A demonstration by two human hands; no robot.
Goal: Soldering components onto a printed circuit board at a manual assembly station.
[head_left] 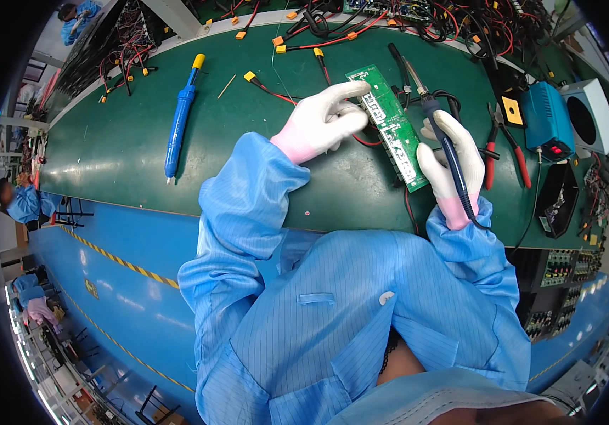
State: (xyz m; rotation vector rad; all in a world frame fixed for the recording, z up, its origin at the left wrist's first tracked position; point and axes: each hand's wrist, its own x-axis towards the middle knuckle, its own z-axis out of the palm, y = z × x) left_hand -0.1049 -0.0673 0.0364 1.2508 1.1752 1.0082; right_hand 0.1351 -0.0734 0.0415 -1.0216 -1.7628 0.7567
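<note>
A long green circuit board (409,145) is held tilted above the green bench, with pale components along its middle. White-gloved, my left hand (324,119) is closed on the board's upper left edge, its index finger lying over the top end. My right hand (454,159), gloved as well, grips the dark handle of a soldering iron (449,150). The iron's metal end points up and away, apart from the board. The right thumb lies against the board's right edge. Black and red wires run close behind and beneath the board.
A blue desoldering pump (182,117) lies at left. On the right are red-handled pliers (517,150), a yellow sponge (510,111), a teal box (548,117) and a black bin (558,202). Wires with yellow connectors (281,49) crowd the far edge. Other people sit far left.
</note>
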